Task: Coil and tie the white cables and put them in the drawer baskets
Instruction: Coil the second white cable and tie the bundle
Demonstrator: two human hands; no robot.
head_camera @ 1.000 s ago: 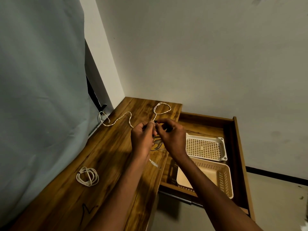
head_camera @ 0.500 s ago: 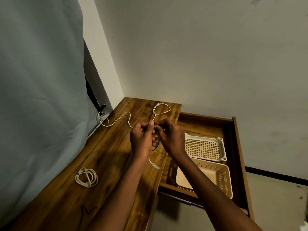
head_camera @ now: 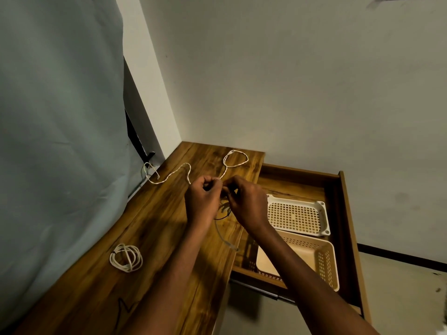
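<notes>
My left hand and my right hand meet above the wooden table, both pinching a small coil of cable between them. One end of that cable hangs down toward the table edge. A long white cable lies loose across the far end of the table, with a loop at its right. A coiled white cable rests on the near left of the table. In the open drawer sit a white basket and a beige basket.
A grey curtain hangs along the table's left side. White walls close the corner behind. The drawer juts out to the right over the floor.
Both hands stay together at the same spot; their fingers have shifted slightly on the small coil. The other cables have not moved.
</notes>
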